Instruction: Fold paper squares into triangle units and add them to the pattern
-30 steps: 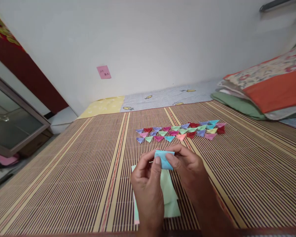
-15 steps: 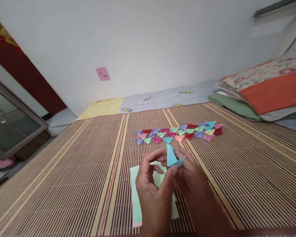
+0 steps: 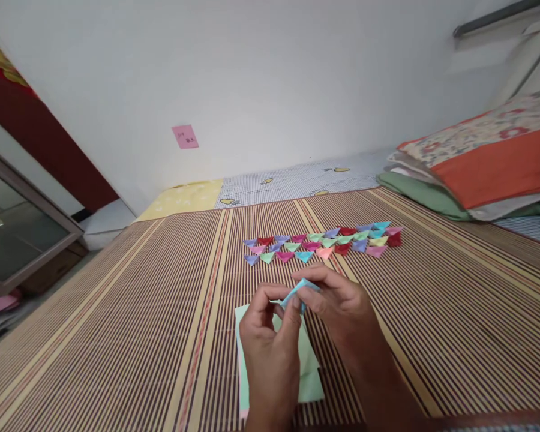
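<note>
As rows of folded paper pieces (image 3: 312, 246) sit beyond the flat green sheets (image 3: 310, 387), left hand (image 3: 270, 342) and right hand (image 3: 342, 303), fingers nearly closed, pinch a seemingly unfinished blue paper (image 3: 300, 284) above them.

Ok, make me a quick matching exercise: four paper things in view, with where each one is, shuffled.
1. blue folded paper
2. pink note
3. green sheets
4. small folded triangles

A. on the wall
B. in rows on the mat
C. held between left hand and right hand
D. partly hidden behind the left hand

Pairs: 1-C, 2-A, 3-D, 4-B
</note>
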The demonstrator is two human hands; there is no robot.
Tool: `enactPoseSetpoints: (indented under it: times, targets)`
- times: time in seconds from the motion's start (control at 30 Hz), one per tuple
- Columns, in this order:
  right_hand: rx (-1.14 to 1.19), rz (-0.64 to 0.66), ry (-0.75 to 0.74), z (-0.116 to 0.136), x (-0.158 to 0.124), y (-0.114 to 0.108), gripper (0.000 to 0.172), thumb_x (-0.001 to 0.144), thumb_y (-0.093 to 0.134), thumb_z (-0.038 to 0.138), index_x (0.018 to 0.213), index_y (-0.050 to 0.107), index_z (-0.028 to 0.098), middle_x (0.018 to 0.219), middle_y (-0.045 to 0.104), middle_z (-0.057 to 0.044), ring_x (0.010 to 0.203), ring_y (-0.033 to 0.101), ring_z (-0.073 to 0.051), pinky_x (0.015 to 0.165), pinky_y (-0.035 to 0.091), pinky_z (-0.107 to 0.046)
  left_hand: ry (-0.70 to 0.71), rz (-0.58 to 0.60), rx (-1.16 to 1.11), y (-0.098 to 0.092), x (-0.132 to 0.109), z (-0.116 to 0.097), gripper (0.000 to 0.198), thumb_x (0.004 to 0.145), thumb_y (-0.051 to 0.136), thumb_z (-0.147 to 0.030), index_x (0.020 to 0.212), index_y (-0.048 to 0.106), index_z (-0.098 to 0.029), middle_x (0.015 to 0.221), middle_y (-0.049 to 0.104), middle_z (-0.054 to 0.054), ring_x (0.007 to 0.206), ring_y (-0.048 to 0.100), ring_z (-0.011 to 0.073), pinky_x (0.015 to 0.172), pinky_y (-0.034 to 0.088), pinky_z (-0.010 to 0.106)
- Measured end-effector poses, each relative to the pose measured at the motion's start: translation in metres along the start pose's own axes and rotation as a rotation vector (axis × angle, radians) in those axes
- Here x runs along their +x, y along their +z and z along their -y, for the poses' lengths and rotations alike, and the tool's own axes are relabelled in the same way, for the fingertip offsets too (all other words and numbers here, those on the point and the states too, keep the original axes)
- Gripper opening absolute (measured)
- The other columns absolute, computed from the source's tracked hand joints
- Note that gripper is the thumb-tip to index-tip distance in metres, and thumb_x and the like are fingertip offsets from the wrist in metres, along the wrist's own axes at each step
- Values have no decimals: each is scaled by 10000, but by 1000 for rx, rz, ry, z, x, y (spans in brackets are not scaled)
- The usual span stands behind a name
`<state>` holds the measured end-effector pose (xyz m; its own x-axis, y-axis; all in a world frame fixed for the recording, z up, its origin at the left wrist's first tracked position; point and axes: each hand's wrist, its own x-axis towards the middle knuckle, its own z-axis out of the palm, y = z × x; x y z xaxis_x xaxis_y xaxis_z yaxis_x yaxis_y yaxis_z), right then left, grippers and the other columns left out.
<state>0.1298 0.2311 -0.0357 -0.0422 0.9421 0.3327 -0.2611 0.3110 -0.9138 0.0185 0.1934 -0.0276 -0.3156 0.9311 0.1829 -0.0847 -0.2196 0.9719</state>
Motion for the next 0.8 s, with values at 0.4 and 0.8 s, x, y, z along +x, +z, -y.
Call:
enactPoseSetpoints:
  times: [0.4,0.8]
  targets:
    - [-78,35,-63,4,1,-6,50,913,721,265,934,764,280,913,679,12,866,635,-151,791,510,-274,21,11,-60,-1,2,-2,149,863,766,-333,848,696,-202,797,643,-5,718,561,127,707,487,222]
    - [-109,4,-97,3,2,-4,61,931,688,264,896,730,238,910,657,-10,850,639,-162,748,531,-271,-55,-46,-158,-2,8,8,189,825,807,-328,935,721,-200,902,702,13,802,637,139,746,520,242]
